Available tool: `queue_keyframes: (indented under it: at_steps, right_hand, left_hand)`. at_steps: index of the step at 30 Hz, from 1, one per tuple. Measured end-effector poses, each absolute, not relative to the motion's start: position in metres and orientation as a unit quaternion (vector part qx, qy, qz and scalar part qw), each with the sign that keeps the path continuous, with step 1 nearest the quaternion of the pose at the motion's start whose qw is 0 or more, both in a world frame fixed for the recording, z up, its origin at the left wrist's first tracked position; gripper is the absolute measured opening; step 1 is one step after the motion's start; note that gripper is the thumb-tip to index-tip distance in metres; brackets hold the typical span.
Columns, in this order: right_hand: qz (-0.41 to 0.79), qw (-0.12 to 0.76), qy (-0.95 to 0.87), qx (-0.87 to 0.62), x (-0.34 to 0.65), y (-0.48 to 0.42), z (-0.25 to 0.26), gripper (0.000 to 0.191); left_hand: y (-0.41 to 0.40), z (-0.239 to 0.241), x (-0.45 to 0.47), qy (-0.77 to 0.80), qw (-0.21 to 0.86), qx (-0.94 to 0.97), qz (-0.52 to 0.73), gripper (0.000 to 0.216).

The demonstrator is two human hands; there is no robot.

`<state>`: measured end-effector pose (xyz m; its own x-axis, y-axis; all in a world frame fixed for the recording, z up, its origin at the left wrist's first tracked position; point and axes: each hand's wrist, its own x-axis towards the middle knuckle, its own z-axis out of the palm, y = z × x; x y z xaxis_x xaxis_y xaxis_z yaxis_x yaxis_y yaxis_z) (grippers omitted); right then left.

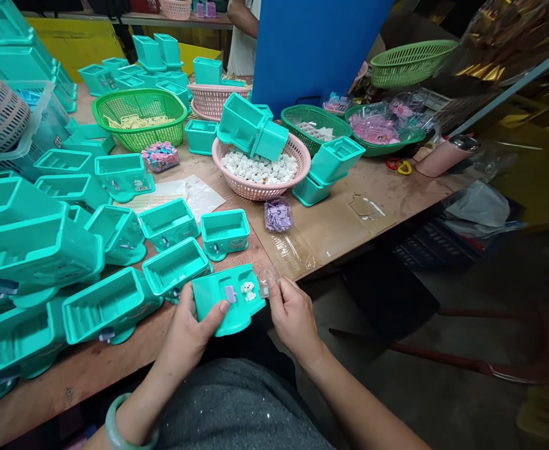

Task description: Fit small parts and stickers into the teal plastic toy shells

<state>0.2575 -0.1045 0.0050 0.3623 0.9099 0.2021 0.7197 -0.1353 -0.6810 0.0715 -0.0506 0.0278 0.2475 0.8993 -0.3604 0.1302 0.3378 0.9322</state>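
My left hand (198, 322) grips a teal plastic box (218, 287) by its left end, thumb across its face. On that face sit a small lilac piece (230, 294) and a white puppy figure (248, 290). At the box's right end, my right hand (289, 310) pinches a small clear round plastic piece (269, 279); I cannot make out exactly what it is. Just beyond, another teal box (225, 232) stands upright on the table. A clear tub of lilac pieces (279, 215) sits near the table's front edge.
Many teal boxes (103, 300) crowd the left side. A pink basket (262, 181) holds white figures, with teal boxes resting on top. Green baskets (139, 106) stand behind, near a blue panel (319, 50). A pink tumbler (447, 156) lies at right. A person (244, 37) is at the back.
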Motion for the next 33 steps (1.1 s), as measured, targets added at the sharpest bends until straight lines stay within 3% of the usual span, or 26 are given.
queue_keyframes:
  at_steps: [6, 8, 10, 13, 15, 18, 22, 29, 33]
  right_hand:
    - [0.017, 0.296, -0.610, -0.735, 0.248, -0.110, 0.005, 0.039]
    - [0.037, 0.295, -0.636, -0.712, 0.248, -0.113, 0.009, 0.039]
    - [0.133, 0.341, -0.640, -0.675, 0.252, -0.114, 0.013, 0.041]
    - [0.390, 0.442, -0.549, -0.593, 0.262, -0.108, 0.013, 0.052]
    - [0.542, 0.451, -0.465, -0.535, 0.267, -0.101, 0.010, 0.063]
    - [0.641, 0.438, -0.392, -0.494, 0.268, -0.092, 0.005, 0.070]
    - [0.661, 0.444, -0.366, -0.483, 0.263, -0.092, 0.006, 0.059]
    - [0.607, 0.449, -0.404, -0.517, 0.248, -0.101, 0.006, 0.050]
    - [0.546, 0.417, -0.461, -0.562, 0.245, -0.100, 0.005, 0.055]
  left_hand:
    - [-0.051, 0.018, 0.065, 0.537, 0.586, 0.533, 0.290, 0.066]
    - [-0.051, 0.016, 0.063, 0.542, 0.585, 0.533, 0.284, 0.068]
    - [-0.051, 0.016, 0.060, 0.536, 0.599, 0.525, 0.282, 0.069]
    - [-0.052, 0.017, 0.058, 0.506, 0.626, 0.527, 0.274, 0.071]
    - [-0.052, 0.019, 0.057, 0.496, 0.630, 0.538, 0.259, 0.077]
    - [-0.053, 0.023, 0.058, 0.508, 0.616, 0.561, 0.219, 0.098]
    - [-0.055, 0.027, 0.063, 0.558, 0.562, 0.578, 0.196, 0.122]
    - [-0.061, 0.027, 0.070, 0.566, 0.558, 0.562, 0.227, 0.114]
    - [-0.065, 0.019, 0.064, 0.563, 0.558, 0.559, 0.244, 0.109]
